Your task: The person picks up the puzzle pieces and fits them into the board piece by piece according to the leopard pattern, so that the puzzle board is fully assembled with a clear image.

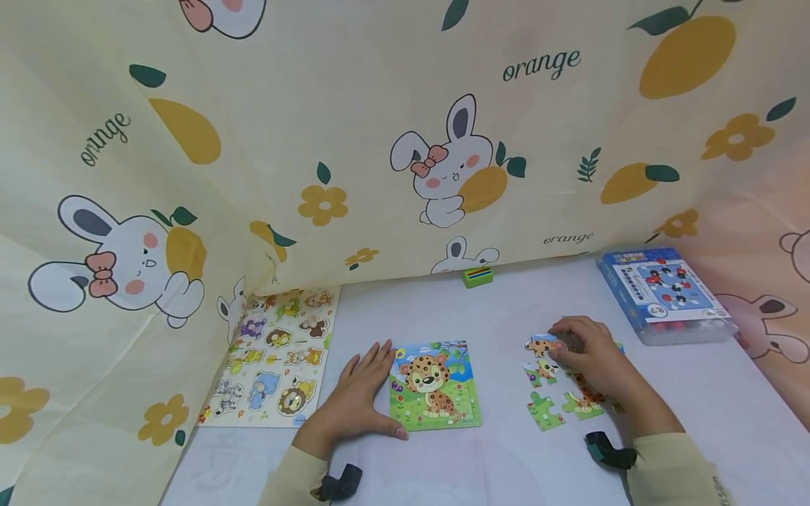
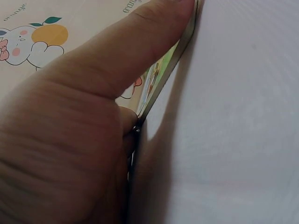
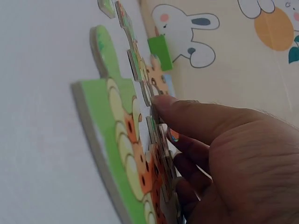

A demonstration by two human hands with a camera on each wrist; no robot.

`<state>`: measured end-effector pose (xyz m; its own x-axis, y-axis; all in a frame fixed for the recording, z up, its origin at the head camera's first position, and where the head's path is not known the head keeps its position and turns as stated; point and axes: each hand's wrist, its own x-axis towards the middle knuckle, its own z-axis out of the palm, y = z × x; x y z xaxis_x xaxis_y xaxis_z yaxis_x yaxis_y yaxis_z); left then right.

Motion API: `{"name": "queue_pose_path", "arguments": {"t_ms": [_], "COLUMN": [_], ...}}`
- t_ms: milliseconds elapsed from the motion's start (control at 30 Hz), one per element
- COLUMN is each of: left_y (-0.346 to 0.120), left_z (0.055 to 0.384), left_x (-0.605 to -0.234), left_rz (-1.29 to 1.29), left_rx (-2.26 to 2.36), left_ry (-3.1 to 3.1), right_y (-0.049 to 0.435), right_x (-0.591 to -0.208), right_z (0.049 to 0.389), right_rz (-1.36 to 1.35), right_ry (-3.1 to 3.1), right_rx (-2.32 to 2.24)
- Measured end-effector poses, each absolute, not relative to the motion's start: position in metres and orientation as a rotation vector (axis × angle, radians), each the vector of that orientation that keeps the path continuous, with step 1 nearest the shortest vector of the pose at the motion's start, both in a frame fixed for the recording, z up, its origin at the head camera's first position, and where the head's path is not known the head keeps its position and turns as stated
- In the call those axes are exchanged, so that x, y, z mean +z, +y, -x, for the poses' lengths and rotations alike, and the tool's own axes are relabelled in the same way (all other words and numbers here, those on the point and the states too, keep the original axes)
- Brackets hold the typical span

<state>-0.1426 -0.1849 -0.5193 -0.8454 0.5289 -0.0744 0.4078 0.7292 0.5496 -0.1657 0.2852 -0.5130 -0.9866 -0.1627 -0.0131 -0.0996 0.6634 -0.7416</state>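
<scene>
A square leopard puzzle picture (image 1: 435, 386) lies on the table. My left hand (image 1: 357, 400) rests at its left side with fingers spread, the index fingertip at the upper left corner and the thumb at the lower left; in the left wrist view the thumb (image 2: 154, 28) lies along the edge. Farther right, my right hand (image 1: 595, 351) pinches a spotted jigsaw piece (image 1: 543, 345) between thumb and fingers. Loose jigsaw pieces (image 1: 544, 411) lie below and under that hand, partly hidden by it. The right wrist view shows a green and orange piece (image 3: 100, 98) close up.
An animal sticker sheet (image 1: 278, 358) lies at the left. A green pencil sharpener (image 1: 477, 277) stands at the back by the patterned cloth (image 1: 354, 140). A blue-lidded plastic box (image 1: 667, 295) sits at the back right. Black wrist straps (image 1: 342, 483) show at both sleeves.
</scene>
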Motion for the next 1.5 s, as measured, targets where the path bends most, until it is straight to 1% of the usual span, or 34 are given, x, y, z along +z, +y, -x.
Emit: {"name": "queue_pose_path", "arguments": {"t_ms": [333,533,800,1233,1500], "left_y": [-0.186,-0.186,-0.186,-0.186,-0.185], "left_z": [0.143,0.143,0.143,0.143,0.143], "left_x": [-0.520,-0.522,-0.524,-0.522,-0.523], "left_rz": [-0.749,-0.748,-0.744,-0.758,-0.753], "left_rx": [0.794,0.776,0.783,0.776,0.783], "left_ry": [2.703,2.710,2.712,2.722,2.719], "right_y": [0.270,0.261,0.234,0.191,0.163], "right_x": [-0.504,-0.499,-0.493,-0.491,-0.497], "right_z": [0.161,0.158,0.154,0.148,0.149], "right_rz": [0.065,0.134,0.121,0.165,0.179], "right_ry": [2.811,2.794,2.606,2.455,2.336], "right_rx": [-1.362,-1.509,-1.700,-1.724,-1.803]}}
